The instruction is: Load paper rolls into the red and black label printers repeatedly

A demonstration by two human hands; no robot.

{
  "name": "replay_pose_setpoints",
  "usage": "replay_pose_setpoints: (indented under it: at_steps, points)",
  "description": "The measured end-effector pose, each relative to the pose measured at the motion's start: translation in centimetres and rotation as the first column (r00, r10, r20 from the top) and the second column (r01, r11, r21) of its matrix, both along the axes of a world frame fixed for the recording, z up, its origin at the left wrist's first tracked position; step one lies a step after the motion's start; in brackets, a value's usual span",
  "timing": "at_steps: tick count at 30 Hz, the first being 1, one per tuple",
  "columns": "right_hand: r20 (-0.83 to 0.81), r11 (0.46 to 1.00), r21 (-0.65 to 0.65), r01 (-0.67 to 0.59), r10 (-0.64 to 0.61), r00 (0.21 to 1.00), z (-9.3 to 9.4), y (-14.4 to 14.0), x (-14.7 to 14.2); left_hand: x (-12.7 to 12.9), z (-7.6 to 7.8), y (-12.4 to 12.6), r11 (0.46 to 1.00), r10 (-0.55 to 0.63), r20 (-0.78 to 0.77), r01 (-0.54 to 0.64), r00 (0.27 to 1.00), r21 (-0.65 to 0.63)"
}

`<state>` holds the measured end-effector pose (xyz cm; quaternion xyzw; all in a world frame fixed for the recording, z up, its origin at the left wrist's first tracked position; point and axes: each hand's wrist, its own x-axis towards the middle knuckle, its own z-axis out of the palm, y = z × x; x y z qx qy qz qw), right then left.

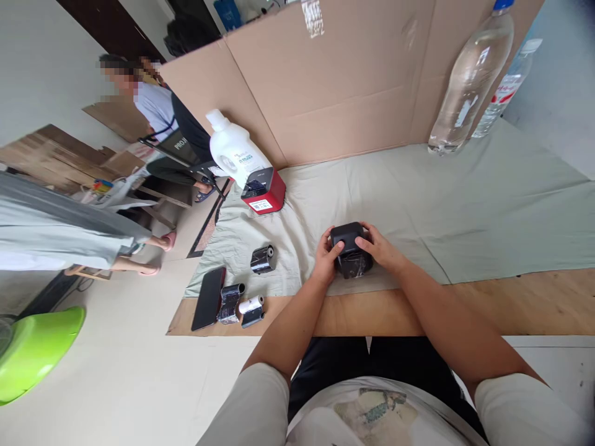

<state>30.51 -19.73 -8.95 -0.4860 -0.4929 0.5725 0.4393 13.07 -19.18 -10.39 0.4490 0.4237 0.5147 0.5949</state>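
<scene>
A small black box-shaped device (349,244) stands on the pale green cloth (418,198) near the table's front edge. My left hand (325,257) grips its left side, thumb on top. My right hand (381,248) holds its right side, fingers curled over the upper edge. The lower part of the device looks glossy, like a wrapped roll. To the left on the cloth lies a black roll (263,259). Further left, on the wood, lie a black phone (209,297), a dark wrapped roll (230,302) and a small white paper roll (251,305).
A red and black device (264,191) and a white bottle (235,148) stand at the back left. Two clear plastic bottles (469,80) stand against the cardboard wall (334,80). A seated person (162,124) and another person's legs (139,254) are on the left; a green basin (37,350) is on the floor.
</scene>
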Motion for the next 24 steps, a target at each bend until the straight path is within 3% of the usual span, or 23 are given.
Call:
replay_pose_setpoints:
  at_steps: [4, 9, 12, 14, 16, 19, 24]
  points:
    - [-0.033, 0.977, -0.211, -0.013, 0.006, 0.999, 0.2, -0.7, -1.0, 0.0, 0.2, 0.4, 0.992, 0.124, 0.062, -0.123, 0.99, -0.03]
    - [-0.025, 0.979, -0.204, 0.0, -0.006, 1.0, 0.5, -0.7, -1.5, 0.0, -0.1, 0.4, 0.995, 0.1, 0.036, -0.1, 0.994, -0.015]
    - [0.033, 0.983, -0.149, 0.104, -0.1, 0.994, 0.4, 2.2, 1.2, 0.3, -0.6, 0.0, 1.0, 0.016, -0.023, -0.016, 1.0, -0.008]
    - [0.084, 0.96, -0.096, 0.263, -0.256, 0.963, 0.6, 5.5, 4.7, 0.5, -0.8, -0.3, 0.997, -0.076, -0.192, 0.079, 0.978, 0.007]
    - [0.115, 0.885, -0.129, 0.447, -0.434, 0.894, 1.3, 9.1, 9.2, 0.6, -0.6, -0.6, 0.982, -0.15, -0.408, 0.184, 0.901, 0.044]
    - [0.252, 0.699, -0.155, 0.698, -0.655, 0.712, 2.7, 13.7, 15.7, 0.7, 0.1, -0.8, 0.95, -0.194, -0.609, 0.302, 0.769, 0.079]
    - [0.364, 0.565, -0.137, 0.814, -0.735, 0.572, 3.4, 16.5, 22.1, 0.9, 0.6, -0.9, 0.939, -0.176, -0.661, 0.326, 0.73, 0.109]
